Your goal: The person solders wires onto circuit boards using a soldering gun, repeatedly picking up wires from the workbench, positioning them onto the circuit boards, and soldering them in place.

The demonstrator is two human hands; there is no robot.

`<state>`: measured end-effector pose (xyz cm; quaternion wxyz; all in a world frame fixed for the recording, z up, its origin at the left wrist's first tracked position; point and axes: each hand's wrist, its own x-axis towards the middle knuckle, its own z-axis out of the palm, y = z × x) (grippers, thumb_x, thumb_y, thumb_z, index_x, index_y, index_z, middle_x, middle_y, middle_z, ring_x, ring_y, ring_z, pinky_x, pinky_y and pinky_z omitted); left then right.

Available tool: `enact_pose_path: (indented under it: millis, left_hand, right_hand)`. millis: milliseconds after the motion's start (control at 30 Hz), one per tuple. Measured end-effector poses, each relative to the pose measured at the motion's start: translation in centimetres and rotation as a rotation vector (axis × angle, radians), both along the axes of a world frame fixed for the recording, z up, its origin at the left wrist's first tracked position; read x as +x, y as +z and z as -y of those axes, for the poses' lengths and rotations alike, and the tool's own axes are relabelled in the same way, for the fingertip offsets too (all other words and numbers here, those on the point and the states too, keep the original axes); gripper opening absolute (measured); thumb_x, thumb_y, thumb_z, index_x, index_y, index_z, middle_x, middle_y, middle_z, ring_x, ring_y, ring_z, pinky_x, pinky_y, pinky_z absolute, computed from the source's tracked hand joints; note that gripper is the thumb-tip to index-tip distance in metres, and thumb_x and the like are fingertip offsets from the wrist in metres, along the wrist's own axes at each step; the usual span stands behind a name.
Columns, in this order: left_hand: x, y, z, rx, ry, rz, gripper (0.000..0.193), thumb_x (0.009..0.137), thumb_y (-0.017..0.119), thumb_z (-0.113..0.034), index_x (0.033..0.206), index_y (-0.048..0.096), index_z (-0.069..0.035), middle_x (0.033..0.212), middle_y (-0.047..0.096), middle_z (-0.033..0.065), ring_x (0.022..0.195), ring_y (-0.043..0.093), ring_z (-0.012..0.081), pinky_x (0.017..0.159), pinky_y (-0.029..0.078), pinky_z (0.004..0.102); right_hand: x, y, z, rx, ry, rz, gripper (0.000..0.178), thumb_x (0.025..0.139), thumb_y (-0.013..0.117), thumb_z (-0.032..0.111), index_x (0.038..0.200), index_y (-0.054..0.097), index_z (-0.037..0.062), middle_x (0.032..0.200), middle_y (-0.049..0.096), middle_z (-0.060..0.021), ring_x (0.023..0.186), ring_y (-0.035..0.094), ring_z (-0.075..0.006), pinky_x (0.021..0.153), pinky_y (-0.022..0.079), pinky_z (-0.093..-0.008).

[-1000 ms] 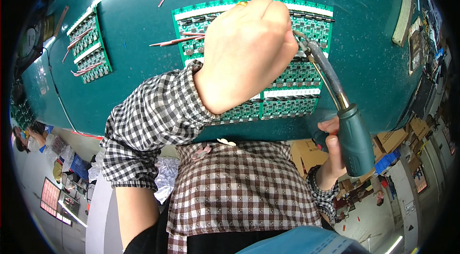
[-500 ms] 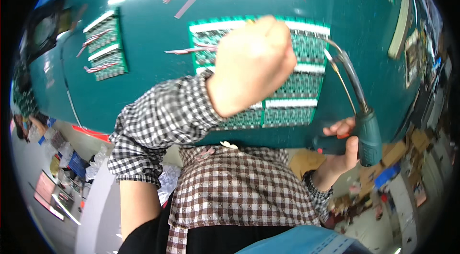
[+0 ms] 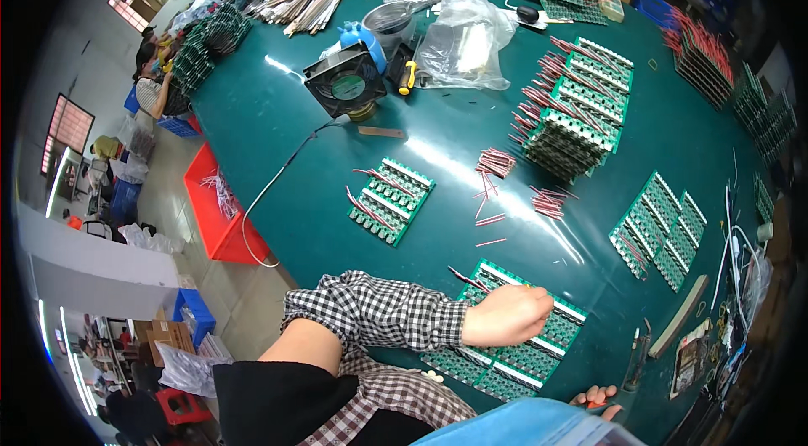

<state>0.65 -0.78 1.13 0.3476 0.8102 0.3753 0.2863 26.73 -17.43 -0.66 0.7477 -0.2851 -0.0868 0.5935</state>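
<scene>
My left hand (image 3: 508, 315) is closed in a fist over a green circuit board panel (image 3: 543, 353) near the table's front edge. Whatever its fingers pinch is hidden. Red, white and dark wires (image 3: 467, 279) stick out at the panel's far left corner. To the right of the panel, my right hand (image 3: 596, 400) curls its fingers round a soldering gun (image 3: 633, 372), partly blurred and cut off by the blue mask below. The gun's tip points away from me, apart from the panel.
A smaller wired board (image 3: 391, 202) lies left; bundled wires (image 3: 495, 163) lie beyond the panel. Farther off stand a tall stack of wired boards (image 3: 576, 109), a black fan (image 3: 345, 84) and plastic bags (image 3: 467, 42). More boards (image 3: 661, 227) lie right. A red bin (image 3: 206, 210) stands beside the table.
The view has swung up and to the left, taking in more of the table and room. The soldering gun's tip has moved right, away from the panel's edge. My left hand stays over the panel.
</scene>
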Motion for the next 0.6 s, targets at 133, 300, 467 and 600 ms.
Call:
enact_pose_path:
  millis: [133,300,467,600]
  left_hand:
    - [-0.4,0.6,-0.3,0.001,0.036,0.012,0.009,0.080,0.065,-0.010,0.083,0.058,-0.005,0.081,0.059,0.0109,0.073,0.062,0.0329,0.063,0.050,0.0439]
    - [-0.4,0.5,0.3,0.010,0.049,-0.006,0.010,0.080,0.066,-0.011,0.083,0.058,-0.006,0.082,0.060,0.0112,0.073,0.063,0.0330,0.063,0.051,0.0438]
    - [0.3,0.1,0.4,0.003,-0.005,-0.040,0.012,0.081,0.065,-0.012,0.085,0.057,-0.004,0.082,0.059,0.0126,0.072,0.063,0.0339,0.062,0.051,0.0446]
    - [-1.1,1.4,0.4,0.018,0.090,-0.061,0.013,0.082,0.064,-0.012,0.084,0.056,-0.003,0.080,0.057,0.0147,0.072,0.061,0.0369,0.062,0.050,0.0460]
  right_hand:
    - [0.1,0.2,-1.3,-0.045,-0.035,0.064,0.033,0.102,0.052,0.036,0.116,0.047,0.0071,0.089,0.050,-0.0032,0.084,0.051,-0.0163,0.081,0.050,-0.0344]
    - [0.5,-0.2,-0.4,-0.054,-0.040,0.161,0.035,0.101,0.052,0.040,0.115,0.047,0.0079,0.087,0.047,-0.0007,0.081,0.048,-0.0127,0.077,0.047,-0.0284]
    - [-1.6,0.3,0.4,-0.141,-0.262,0.166,0.036,0.101,0.054,0.036,0.112,0.048,0.0018,0.084,0.046,-0.0035,0.073,0.048,-0.0123,0.064,0.051,-0.0268]
    - [-1.3,0.4,-1.9,0.034,-0.087,0.153,0.037,0.099,0.059,0.036,0.109,0.047,0.0025,0.085,0.043,-0.0025,0.073,0.044,-0.0116,0.060,0.044,-0.0246]
